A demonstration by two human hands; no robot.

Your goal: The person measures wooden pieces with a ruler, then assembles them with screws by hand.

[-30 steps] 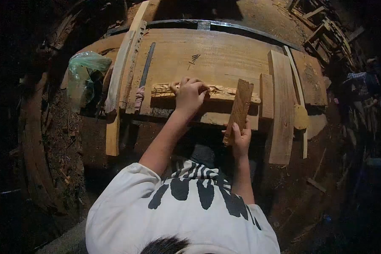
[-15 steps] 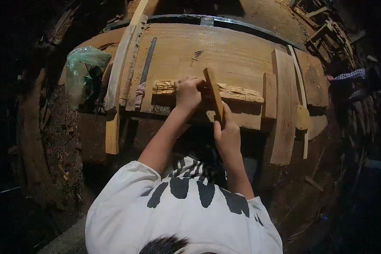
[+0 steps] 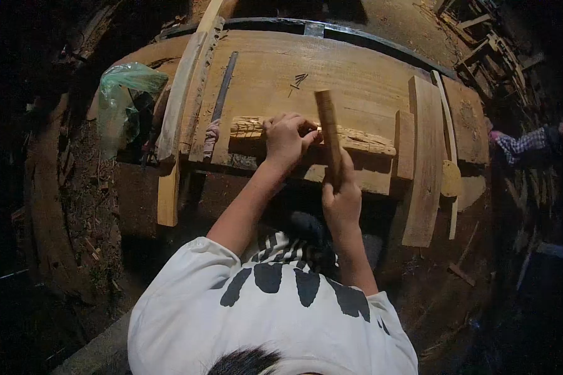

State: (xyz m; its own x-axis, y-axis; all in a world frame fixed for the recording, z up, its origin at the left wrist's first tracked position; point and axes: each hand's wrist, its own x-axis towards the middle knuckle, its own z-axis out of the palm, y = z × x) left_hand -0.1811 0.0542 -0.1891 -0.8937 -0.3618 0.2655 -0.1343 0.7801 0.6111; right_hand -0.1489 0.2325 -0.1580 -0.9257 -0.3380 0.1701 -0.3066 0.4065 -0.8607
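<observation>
My right hand (image 3: pixel 342 203) is closed round the lower end of a flat wooden stick (image 3: pixel 329 128), which stands up and away from me, a little blurred. Just left of the stick, my left hand (image 3: pixel 286 140) is pinched over a carved wooden strip (image 3: pixel 364 140). Whatever sits between its thumb and fingers is too small and hidden to name. The strip lies crosswise near the front of a wooden workbench (image 3: pixel 356 69), its surface cut with rough grooves. Several thin dark metal pieces (image 3: pixel 299 81), like nails, lie on the bench beyond my hands.
A dark bar (image 3: pixel 225 87) with a cloth-wrapped end lies left of the strip. Long boards (image 3: pixel 180 106) cross the bench on the left. A wooden block (image 3: pixel 404 144) and a wide plank (image 3: pixel 425 162) lie right. A green plastic bag (image 3: pixel 128 81) is at far left.
The wooden stick has tilted and shifted slightly right with my right hand. My left hand's thumb and fingers now show in a pinch by the stick. The whole view has shifted a little.
</observation>
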